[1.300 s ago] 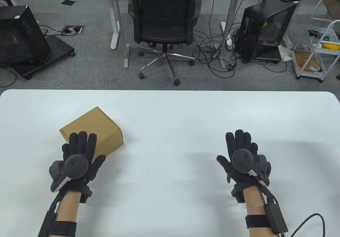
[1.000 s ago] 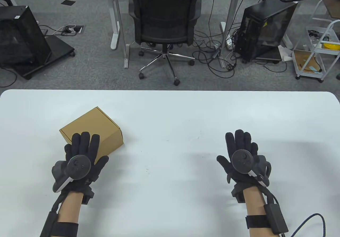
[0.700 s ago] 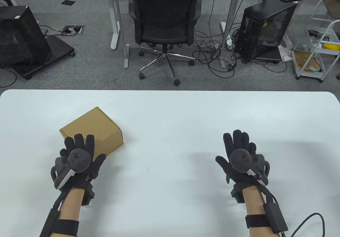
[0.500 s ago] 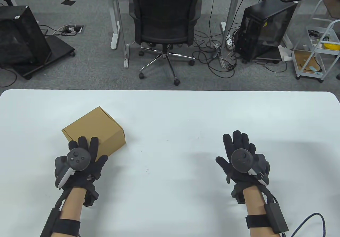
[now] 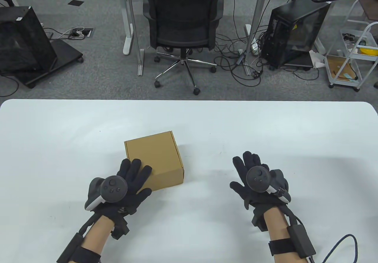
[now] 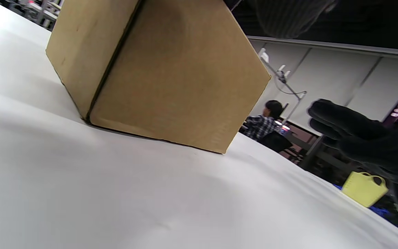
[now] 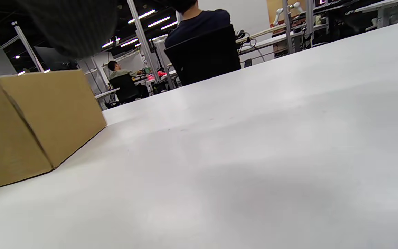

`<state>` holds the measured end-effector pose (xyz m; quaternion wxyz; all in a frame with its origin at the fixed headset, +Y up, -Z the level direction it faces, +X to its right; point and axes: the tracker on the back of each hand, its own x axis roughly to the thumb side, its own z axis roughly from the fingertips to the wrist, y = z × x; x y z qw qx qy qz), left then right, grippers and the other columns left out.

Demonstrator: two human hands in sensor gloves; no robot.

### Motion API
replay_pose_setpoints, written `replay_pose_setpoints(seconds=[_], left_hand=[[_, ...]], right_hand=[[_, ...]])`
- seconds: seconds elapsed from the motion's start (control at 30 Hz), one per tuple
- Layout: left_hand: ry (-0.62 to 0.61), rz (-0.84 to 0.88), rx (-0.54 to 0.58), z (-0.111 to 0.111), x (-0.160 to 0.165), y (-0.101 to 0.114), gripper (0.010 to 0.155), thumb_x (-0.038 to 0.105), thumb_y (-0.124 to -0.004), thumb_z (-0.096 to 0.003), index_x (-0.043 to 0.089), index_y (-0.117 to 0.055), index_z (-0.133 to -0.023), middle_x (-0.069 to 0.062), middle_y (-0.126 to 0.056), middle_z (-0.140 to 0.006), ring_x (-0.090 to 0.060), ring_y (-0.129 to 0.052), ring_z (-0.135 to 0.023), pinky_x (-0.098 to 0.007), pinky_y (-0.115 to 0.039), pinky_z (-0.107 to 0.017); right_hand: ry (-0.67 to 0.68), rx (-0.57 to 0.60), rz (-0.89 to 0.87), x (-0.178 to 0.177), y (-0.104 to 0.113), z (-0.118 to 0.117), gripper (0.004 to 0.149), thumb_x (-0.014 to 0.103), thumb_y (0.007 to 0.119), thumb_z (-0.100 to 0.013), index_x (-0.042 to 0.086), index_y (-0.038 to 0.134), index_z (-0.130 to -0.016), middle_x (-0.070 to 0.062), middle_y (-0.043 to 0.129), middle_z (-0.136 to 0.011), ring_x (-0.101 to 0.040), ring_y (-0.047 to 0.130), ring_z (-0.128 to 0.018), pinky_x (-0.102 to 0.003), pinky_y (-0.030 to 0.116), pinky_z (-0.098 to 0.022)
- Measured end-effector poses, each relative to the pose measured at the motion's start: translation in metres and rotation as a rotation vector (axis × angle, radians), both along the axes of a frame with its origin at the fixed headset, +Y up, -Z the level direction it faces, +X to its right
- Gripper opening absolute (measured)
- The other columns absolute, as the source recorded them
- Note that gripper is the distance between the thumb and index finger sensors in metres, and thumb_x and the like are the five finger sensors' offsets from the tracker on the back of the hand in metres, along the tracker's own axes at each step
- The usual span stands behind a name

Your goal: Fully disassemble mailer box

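Closed brown box (image 5: 153,159) sits flat on the white tabletop (image 5: 206,121), all flaps shut, near the tabletop's front edge and a bit left of its middle. Left hand (image 5: 124,186) lies over the box's near-left corner, fingers (image 5: 134,171) spread flat on the lid and thumb against the front wall, resting on it rather than pinching; whether there is real pressure cannot be told. Right hand (image 5: 255,181) hovers palm down just right of the box, apart from it, fingers (image 5: 246,161) loosely extended and holding nothing.
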<state>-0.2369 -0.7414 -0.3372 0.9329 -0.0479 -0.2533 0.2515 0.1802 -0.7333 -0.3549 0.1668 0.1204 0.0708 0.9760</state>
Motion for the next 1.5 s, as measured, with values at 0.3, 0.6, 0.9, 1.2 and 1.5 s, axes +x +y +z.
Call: replay_pose_setpoints(seconds=[0.3, 0.6, 0.9, 1.2, 1.5], left_hand=[[-0.122, 0.040, 0.011, 0.006, 0.017, -0.004, 0.069, 0.055, -0.066, -0.0561, 0.034, -0.037, -0.115, -0.011, -0.014, -0.124, -0.049, -0.001, -0.105, -0.065, -0.024, -0.075], [-0.264, 0.133, -0.010, 0.016, 0.038, -0.008, 0.065, 0.053, -0.067, -0.0560, 0.035, -0.045, -0.114, -0.007, -0.020, -0.125, -0.046, -0.004, -0.107, -0.064, -0.027, -0.076], [-0.187, 0.329, -0.096, 0.010, 0.027, -0.011, 0.066, 0.048, -0.072, -0.0557, 0.032, -0.043, -0.113, -0.011, -0.011, -0.121, -0.050, -0.024, -0.106, -0.058, -0.060, -0.070], [-0.157, 0.343, -0.251, 0.003, 0.019, -0.025, 0.074, 0.047, -0.072, -0.0564, 0.036, -0.026, -0.113, -0.031, -0.022, -0.116, -0.057, -0.064, -0.094, -0.049, -0.076, -0.063], [-0.178, 0.390, -0.099, 0.013, 0.026, -0.012, 0.069, 0.047, -0.070, -0.0561, 0.034, -0.036, -0.114, -0.031, -0.031, -0.116, -0.053, -0.080, -0.082, -0.047, -0.081, -0.057]], right_hand=[[0.140, -0.025, 0.069, -0.040, -0.008, 0.009, 0.079, 0.049, 0.070, -0.051, 0.047, 0.012, -0.104, 0.003, 0.000, -0.111, -0.032, 0.014, -0.108, -0.059, 0.026, -0.075], [0.203, 0.014, 0.099, -0.057, -0.013, 0.017, 0.084, 0.043, 0.073, -0.050, 0.046, 0.007, -0.102, 0.005, 0.000, -0.111, -0.030, 0.027, -0.111, -0.060, 0.033, -0.077], [0.194, -0.004, -0.008, -0.052, -0.020, 0.014, 0.092, 0.047, 0.078, -0.047, 0.042, 0.004, -0.101, 0.006, 0.003, -0.112, -0.030, 0.035, -0.111, -0.060, 0.037, -0.077], [0.184, 0.029, -0.017, -0.054, -0.019, 0.015, 0.087, 0.044, 0.076, -0.047, 0.039, 0.009, -0.102, 0.004, 0.041, -0.113, -0.024, 0.066, -0.103, -0.058, 0.052, -0.074], [0.127, 0.104, -0.233, -0.042, 0.001, 0.017, 0.075, 0.051, 0.072, -0.045, 0.035, 0.032, -0.107, -0.005, 0.067, -0.101, -0.025, 0.083, -0.087, -0.055, 0.056, -0.073]])
